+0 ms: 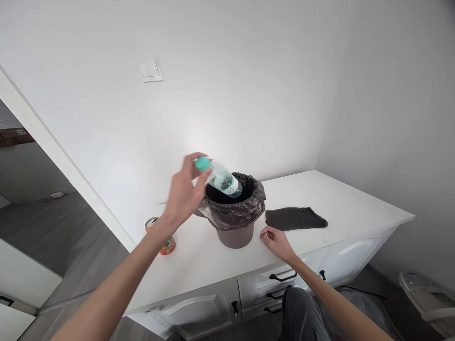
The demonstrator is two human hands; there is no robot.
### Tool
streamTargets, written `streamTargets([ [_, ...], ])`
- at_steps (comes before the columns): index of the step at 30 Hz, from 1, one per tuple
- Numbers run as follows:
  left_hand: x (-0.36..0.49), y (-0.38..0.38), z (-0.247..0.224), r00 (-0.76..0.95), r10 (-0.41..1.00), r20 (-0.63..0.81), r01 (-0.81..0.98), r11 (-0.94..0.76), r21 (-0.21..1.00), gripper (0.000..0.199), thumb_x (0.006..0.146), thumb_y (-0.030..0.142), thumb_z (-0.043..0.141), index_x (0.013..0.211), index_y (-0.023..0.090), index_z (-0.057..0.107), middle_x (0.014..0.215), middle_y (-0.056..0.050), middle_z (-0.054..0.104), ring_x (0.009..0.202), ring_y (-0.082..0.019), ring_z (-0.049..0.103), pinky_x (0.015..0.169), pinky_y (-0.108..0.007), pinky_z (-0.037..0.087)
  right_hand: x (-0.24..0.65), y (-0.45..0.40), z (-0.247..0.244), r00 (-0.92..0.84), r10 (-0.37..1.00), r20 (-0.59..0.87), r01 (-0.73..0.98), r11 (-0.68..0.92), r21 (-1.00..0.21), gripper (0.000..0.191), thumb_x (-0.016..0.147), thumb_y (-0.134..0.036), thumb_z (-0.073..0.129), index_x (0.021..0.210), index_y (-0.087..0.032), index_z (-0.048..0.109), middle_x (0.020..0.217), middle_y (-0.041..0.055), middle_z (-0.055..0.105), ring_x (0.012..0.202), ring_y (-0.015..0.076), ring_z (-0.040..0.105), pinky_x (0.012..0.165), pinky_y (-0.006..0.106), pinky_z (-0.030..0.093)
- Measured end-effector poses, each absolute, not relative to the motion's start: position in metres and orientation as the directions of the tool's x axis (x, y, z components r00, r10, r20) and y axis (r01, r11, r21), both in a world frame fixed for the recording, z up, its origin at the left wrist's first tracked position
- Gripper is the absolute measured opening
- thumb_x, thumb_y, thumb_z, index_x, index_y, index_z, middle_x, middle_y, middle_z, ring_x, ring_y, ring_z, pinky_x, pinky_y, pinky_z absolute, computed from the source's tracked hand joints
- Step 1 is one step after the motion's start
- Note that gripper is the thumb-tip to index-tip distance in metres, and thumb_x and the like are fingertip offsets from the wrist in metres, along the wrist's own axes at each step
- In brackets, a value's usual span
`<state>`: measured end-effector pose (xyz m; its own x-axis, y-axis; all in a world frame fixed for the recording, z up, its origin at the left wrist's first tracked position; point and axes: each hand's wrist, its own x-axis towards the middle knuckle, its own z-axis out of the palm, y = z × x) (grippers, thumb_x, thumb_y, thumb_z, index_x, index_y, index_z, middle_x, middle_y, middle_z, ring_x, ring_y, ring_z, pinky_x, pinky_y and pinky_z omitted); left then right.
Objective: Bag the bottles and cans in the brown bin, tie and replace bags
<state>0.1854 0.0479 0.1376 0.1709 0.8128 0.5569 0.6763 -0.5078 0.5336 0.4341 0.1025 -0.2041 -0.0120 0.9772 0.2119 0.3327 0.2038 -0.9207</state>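
Note:
A clear plastic bottle (222, 179) with a teal cap and white label tilts down to the right, its lower end in the mouth of a trash bin (235, 237). My left hand (188, 187) grips the bottle near its cap. A dark plastic bag (241, 215) lines the bin and folds over its rim. On the white cabinet top, right of the bin, rests my right hand (275, 240), fingers curled, with nothing seen in them. Behind my left forearm stands an orange can (168, 246), partly hidden. A folded black bag (295, 219) lies flat beside my right hand.
The white cabinet top (359, 201) meets the wall at the back. Below it are doors and drawers with black handles (282, 276). A light switch (150, 70) is on the wall. A doorway opens at the left, and a pale appliance (423, 296) stands at the lower right.

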Motion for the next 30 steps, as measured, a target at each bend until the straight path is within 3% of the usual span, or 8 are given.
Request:
streamTargets([
  [2,0.203,0.069,0.125,0.286,0.798,0.531,0.629,-0.574,0.524,0.047,0.101,0.059,0.045,0.134,0.027,0.048,0.124,-0.009,0.071,0.124,-0.031,0.066,0.104,-0.048,0.052,0.434,0.103,-0.204,-0.010,0.975,0.222,0.327,0.213,-0.921,0.016,0.078,-0.030,0.054,0.079,-0.022,0.068,0.062,-0.0023,0.052,0.061,0.0169,0.047,0.059,0.028,0.034],
  [6,0.216,0.108,0.092,0.476,0.814,0.332,0.652,-0.580,0.489,0.038,0.099,0.053,0.050,0.126,0.027,0.055,0.107,-0.006,0.076,0.106,-0.031,0.072,0.099,-0.046,0.053,0.432,0.104,-0.201,-0.004,0.976,0.219,0.320,0.208,-0.924,0.017,0.078,-0.029,0.053,0.077,-0.022,0.068,0.062,-0.0017,0.055,0.059,0.0166,0.048,0.059,0.028,0.034],
  [9,0.216,0.123,0.074,0.559,0.807,0.193,0.674,-0.577,0.461,0.038,0.098,0.052,0.052,0.127,0.029,0.059,0.111,-0.005,0.076,0.107,-0.031,0.072,0.098,-0.045,0.053,0.430,0.102,-0.196,-0.002,0.976,0.219,0.322,0.208,-0.924,0.016,0.077,-0.028,0.053,0.077,-0.022,0.068,0.062,-0.0015,0.057,0.059,0.0167,0.049,0.058,0.028,0.035],
  [12,0.209,0.123,0.066,0.585,0.795,0.161,0.655,-0.580,0.484,0.045,0.099,0.057,0.048,0.133,0.028,0.060,0.126,-0.006,0.074,0.121,-0.031,0.067,0.103,-0.042,0.051,0.428,0.099,-0.191,0.007,0.975,0.224,0.318,0.210,-0.925,0.016,0.077,-0.029,0.053,0.075,-0.022,0.067,0.061,-0.0013,0.056,0.058,0.0167,0.049,0.058,0.028,0.035],
  [16,0.183,0.107,0.060,0.489,0.811,0.321,0.634,-0.584,0.508,0.050,0.103,0.059,0.040,0.139,0.030,0.059,0.143,-0.004,0.065,0.133,-0.028,0.060,0.112,-0.040,0.046,0.427,0.096,-0.188,0.016,0.972,0.236,0.313,0.219,-0.924,0.016,0.074,-0.030,0.053,0.073,-0.022,0.067,0.058,-0.0014,0.054,0.057,0.0167,0.048,0.057,0.028,0.035],
  [21,0.109,0.095,0.036,0.191,0.842,0.504,0.800,-0.431,0.416,0.052,0.104,0.056,0.038,0.147,0.031,0.051,0.150,-0.007,0.059,0.132,-0.031,0.057,0.104,-0.045,0.051,0.426,0.094,-0.187,0.017,0.973,0.231,0.315,0.214,-0.925,0.017,0.074,-0.033,0.054,0.073,-0.022,0.067,0.057,-0.0018,0.052,0.056,0.0168,0.046,0.057,0.029,0.035],
  [23,0.071,0.097,0.020,0.119,0.826,0.551,0.864,-0.359,0.353,0.052,0.104,0.055,0.038,0.147,0.028,0.051,0.152,-0.010,0.056,0.139,-0.033,0.051,0.108,-0.050,0.048,0.426,0.093,-0.188,0.019,0.972,0.232,0.325,0.214,-0.921,0.018,0.074,-0.034,0.053,0.073,-0.022,0.067,0.057,-0.0022,0.050,0.056,0.0169,0.046,0.057,0.029,0.035],
  [30,-0.028,0.102,-0.044,0.059,0.902,0.427,0.986,-0.118,0.114,0.068,0.097,0.065,0.044,0.146,0.019,0.054,0.165,-0.017,0.039,0.159,-0.046,0.016,0.123,-0.068,0.022,0.429,0.093,-0.196,-0.007,0.975,0.220,0.350,0.208,-0.913,0.017,0.078,-0.032,0.054,0.077,-0.021,0.068,0.062,-0.0002,0.057,0.060,0.0178,0.048,0.058,0.029,0.036],
])
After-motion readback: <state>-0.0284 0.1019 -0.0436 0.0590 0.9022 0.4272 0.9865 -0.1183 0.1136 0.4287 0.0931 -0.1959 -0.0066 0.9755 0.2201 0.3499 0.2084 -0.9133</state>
